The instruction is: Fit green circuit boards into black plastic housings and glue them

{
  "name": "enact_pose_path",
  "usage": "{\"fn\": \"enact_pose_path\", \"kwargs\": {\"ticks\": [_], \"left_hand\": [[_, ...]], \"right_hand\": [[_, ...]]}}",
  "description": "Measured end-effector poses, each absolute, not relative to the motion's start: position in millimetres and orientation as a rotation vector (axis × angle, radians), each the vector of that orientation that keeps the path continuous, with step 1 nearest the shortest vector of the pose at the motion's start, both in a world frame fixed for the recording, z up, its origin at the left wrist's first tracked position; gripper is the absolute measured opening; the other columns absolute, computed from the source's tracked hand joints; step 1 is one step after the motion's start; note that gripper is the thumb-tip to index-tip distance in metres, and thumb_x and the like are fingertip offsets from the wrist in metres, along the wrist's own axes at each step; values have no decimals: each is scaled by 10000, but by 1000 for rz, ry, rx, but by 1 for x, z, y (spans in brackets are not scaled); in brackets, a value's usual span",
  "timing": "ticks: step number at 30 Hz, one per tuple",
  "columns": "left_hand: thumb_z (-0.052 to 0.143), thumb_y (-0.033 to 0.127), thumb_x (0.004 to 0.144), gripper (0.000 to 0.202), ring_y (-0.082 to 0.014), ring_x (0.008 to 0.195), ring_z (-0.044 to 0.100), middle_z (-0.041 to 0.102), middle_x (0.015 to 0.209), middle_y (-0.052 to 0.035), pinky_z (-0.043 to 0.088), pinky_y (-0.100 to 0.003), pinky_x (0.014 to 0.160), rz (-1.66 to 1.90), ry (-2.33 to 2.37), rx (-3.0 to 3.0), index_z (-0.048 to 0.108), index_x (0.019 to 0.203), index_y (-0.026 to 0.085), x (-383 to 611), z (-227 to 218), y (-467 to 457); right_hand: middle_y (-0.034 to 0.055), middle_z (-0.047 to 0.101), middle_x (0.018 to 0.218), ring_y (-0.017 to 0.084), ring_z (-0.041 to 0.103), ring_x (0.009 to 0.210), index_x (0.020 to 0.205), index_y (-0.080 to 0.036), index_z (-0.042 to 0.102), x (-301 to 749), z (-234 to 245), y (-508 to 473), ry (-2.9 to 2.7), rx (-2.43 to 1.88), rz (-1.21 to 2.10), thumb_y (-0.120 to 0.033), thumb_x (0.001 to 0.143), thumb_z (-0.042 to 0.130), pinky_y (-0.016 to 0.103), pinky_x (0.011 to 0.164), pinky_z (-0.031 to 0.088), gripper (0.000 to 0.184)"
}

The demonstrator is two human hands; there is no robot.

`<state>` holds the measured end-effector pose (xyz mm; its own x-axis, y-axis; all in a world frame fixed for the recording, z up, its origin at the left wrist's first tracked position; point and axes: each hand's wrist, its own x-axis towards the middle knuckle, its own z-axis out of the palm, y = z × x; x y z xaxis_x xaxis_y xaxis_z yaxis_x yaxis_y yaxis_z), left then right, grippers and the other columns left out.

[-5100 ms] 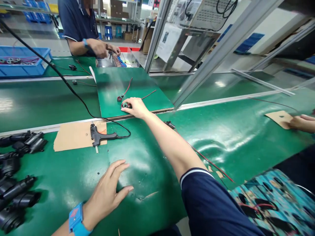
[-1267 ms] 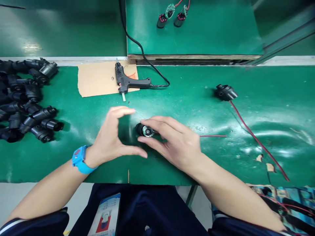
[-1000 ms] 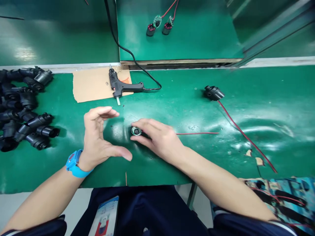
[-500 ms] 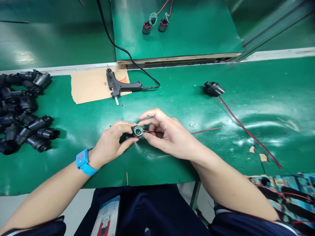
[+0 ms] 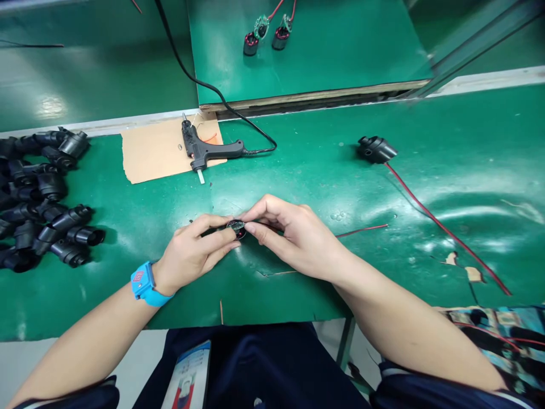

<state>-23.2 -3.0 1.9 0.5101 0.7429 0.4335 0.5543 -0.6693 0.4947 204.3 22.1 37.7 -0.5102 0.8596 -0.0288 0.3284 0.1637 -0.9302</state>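
My left hand (image 5: pixel 198 250) is closed around a small black round housing (image 5: pixel 240 236), with its index finger reaching over the opening. A small round circuit board (image 5: pixel 237 225) sits tilted at the top of the housing, and a bit of dark red shows beneath it. My right hand (image 5: pixel 293 236) pinches the board's right edge between thumb and index finger. A red wire (image 5: pixel 361 230) trails out past the right hand across the green bench. The fingers hide much of the housing.
Black plastic housings (image 5: pixel 51 216) lie piled at left. A glue gun (image 5: pixel 213 150) rests on cardboard (image 5: pixel 149 150), its cord (image 5: pixel 213 88) running back. Another black housing (image 5: pixel 377 150) with a red wire lies right. Two small coil parts (image 5: pixel 250 44) with boards stand on the raised shelf (image 5: pixel 340 51).
The circuit board has gone from lying face-up on the housing to tilted. My left index finger has moved over the opening, and my right fingertips have closed on the board's edge.
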Motion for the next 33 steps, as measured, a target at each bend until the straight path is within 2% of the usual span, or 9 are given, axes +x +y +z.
{"fn": "enact_pose_path", "kwargs": {"ticks": [3, 9, 16, 22, 26, 30, 33], "left_hand": [[690, 274, 926, 127, -149, 905, 732, 712, 1098, -73, 621, -232, 770, 951, 1100, 2525, 705, 1037, 214, -23, 4, -3], [684, 241, 926, 131, -166, 913, 730, 707, 1122, -96, 617, -243, 757, 961, 1087, 2539, 704, 1047, 196, -22, 4, -3], [679, 296, 931, 131, -163, 864, 722, 699, 1076, -93, 617, -251, 717, 934, 1097, 2615, 686, 1011, 193, -21, 4, -2], [660, 284, 943, 102, -167, 857, 724, 714, 1059, -92, 608, -249, 712, 932, 1102, 2621, 681, 962, 186, -17, 8, -1], [659, 271, 944, 90, -167, 882, 724, 714, 1076, -82, 610, -258, 732, 929, 1123, 2581, 661, 1000, 201, -14, 4, -2], [724, 262, 899, 277, -168, 936, 730, 729, 1060, -61, 620, -284, 784, 1076, 1104, 2384, 548, 1109, 219, -12, -6, -3], [749, 236, 879, 365, -173, 962, 738, 737, 1076, -62, 625, -300, 792, 1143, 1059, 2288, 479, 1125, 222, -11, -10, -4]], "right_hand": [[-21, 676, 766, 85, 574, 615, 990, -179, 614, 204, 37, 22, -1920, -1123, 1344, -220, 962, 579, 223, 589, 436, 60], [-27, 640, 683, 100, 591, 594, 982, -179, 615, 205, 34, 23, -1860, -1176, 1408, -258, 968, 576, 226, 548, 428, 90], [-1, 692, 750, 105, 649, 641, 987, -172, 620, 205, 33, 23, -1794, -1151, 1513, -269, 974, 577, 220, 563, 466, 106], [-2, 704, 746, 105, 634, 617, 971, -179, 623, 204, 34, 21, -1811, -1157, 1467, -261, 956, 596, 223, 542, 446, 88], [-4, 692, 729, 104, 620, 612, 966, -176, 627, 205, 34, 21, -1840, -1158, 1433, -258, 955, 590, 226, 548, 443, 91], [-18, 643, 709, 95, 576, 591, 1003, -174, 628, 206, 35, 21, -1852, -1155, 1419, -253, 929, 607, 216, 524, 432, 110], [-62, 559, 650, 75, 508, 533, 1047, -182, 623, 205, 37, 21, -1867, -1165, 1390, -217, 857, 671, 199, 487, 405, 199]]}}
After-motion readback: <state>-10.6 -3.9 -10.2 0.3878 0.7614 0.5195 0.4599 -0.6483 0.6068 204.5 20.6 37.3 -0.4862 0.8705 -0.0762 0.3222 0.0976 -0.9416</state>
